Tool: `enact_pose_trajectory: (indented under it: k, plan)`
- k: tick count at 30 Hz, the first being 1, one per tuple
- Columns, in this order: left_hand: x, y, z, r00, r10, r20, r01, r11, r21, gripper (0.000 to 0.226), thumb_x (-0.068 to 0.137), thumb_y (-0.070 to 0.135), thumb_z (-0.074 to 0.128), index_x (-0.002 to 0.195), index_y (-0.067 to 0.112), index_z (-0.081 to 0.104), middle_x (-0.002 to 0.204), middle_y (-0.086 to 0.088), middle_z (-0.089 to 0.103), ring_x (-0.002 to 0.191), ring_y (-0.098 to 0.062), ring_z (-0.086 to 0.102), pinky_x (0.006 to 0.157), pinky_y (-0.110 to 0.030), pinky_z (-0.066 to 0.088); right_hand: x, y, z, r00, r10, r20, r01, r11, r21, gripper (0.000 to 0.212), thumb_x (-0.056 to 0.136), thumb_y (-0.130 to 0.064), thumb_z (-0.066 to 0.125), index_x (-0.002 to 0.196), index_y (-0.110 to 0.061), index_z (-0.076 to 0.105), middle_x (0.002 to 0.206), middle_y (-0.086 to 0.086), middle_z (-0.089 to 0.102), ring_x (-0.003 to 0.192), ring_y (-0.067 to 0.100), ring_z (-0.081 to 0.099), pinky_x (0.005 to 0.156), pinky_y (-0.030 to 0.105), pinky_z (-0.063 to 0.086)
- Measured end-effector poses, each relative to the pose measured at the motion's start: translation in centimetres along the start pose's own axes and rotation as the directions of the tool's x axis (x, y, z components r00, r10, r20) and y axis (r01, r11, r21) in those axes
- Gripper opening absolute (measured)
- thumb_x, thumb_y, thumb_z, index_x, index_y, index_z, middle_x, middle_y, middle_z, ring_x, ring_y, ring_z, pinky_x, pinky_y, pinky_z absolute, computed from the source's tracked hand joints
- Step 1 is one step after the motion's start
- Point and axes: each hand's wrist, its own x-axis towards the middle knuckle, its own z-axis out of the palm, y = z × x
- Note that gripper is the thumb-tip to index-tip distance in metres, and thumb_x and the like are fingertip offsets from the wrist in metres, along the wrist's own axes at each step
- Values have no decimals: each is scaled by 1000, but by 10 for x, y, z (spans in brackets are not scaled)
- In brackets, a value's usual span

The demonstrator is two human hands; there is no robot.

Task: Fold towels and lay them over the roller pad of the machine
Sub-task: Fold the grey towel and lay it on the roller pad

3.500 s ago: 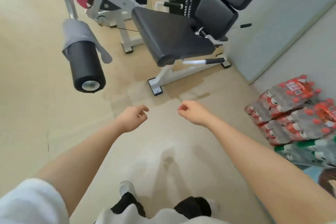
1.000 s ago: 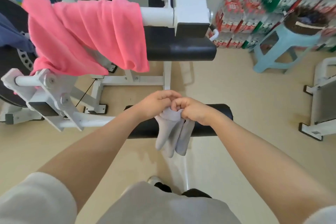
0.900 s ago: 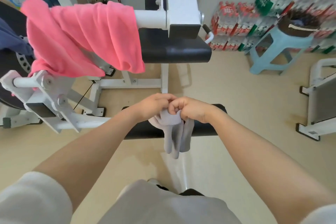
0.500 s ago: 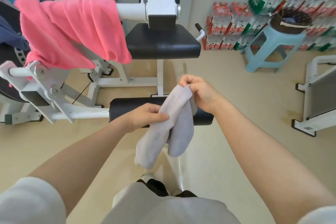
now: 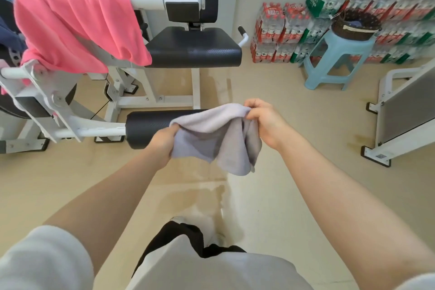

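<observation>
Floor: beige floor (image 5: 270,82), bottled-water packs (image 5: 277,35) along the wall.
Left hand (image 5: 164,141): fingers curled, gripping grey towel (image 5: 226,139) over black roller pad (image 5: 148,128).
Right hand (image 5: 263,117): pinching the towel's other corner.

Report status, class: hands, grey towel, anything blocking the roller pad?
Left hand and right hand each pinch the grey towel. Towel spread between them, over the roller pad, not laid. Nothing blocking it.

Grey towel (image 5: 219,134) hides roller pad's (image 5: 150,126) right end, seemingly.
</observation>
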Motion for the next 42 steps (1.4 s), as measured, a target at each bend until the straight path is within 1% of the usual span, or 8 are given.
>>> enact_pose_trajectory:
  k: [5,10,18,23,26,36,39,42]
  plan:
    - [-43,37,27,958,10,285,129,877,-464,25,92,28,40,87,14,60,75,-2,64,66,-17,62,62,-24,48,-13,13,8,987,11,161,16,987,-162,28,81,8,59,73,-17,66,71,-5,65,71,9,58,79,20,45]
    - [-63,35,41,870,304,387,-396,900,184,27,76,21,63,101,16,55,96,-7,60,87,-17,60,75,-28,48,-22,8,23,967,-26,255,74,981,-181,25,84,5,56,77,-17,64,76,-1,63,71,11,58,66,19,47]
    - [-68,32,14,898,211,387,-430,608,667,15,80,25,64,83,10,63,74,-4,60,73,-15,55,69,-30,43,-32,3,60,938,-60,342,153,956,-251,27,82,8,61,73,-15,52,67,1,53,55,3,53,54,12,45]
    - [-67,54,-15,979,201,12,-202,979,32,8,90,22,55,86,15,57,76,-2,61,72,-16,60,58,-19,50,-28,17,74,976,-52,212,77,991,-109,21,86,3,58,80,-17,55,55,-11,59,46,1,49,58,22,36]
    - [-64,73,-40,994,37,99,10,901,-434,17,88,26,58,98,13,61,85,-3,68,74,-16,66,57,-25,54,-30,30,84,970,9,244,65,953,-295,18,85,-4,62,89,-22,61,72,-9,65,61,0,56,65,20,39]
    - [-51,78,-96,963,169,208,45,660,-750,26,88,30,53,107,13,59,89,-4,67,85,-20,66,76,-30,57,-20,52,133,997,-39,65,64,882,-467,21,91,-22,57,70,-21,53,75,-2,56,75,15,50,77,31,43]
    - [-38,67,-106,996,80,42,-69,973,-221,33,84,31,62,108,8,59,93,-8,66,90,-26,65,72,-32,53,-26,52,150,993,-116,-39,86,889,-449,20,95,-23,49,76,-16,49,74,2,48,71,16,42,67,29,33]
    - [-35,50,-116,968,213,129,-249,859,447,74,76,24,68,142,17,33,117,-3,50,106,-23,53,80,-34,45,-34,42,170,991,-116,74,137,886,-442,20,95,-21,48,80,-11,56,76,5,48,72,15,42,70,29,33]
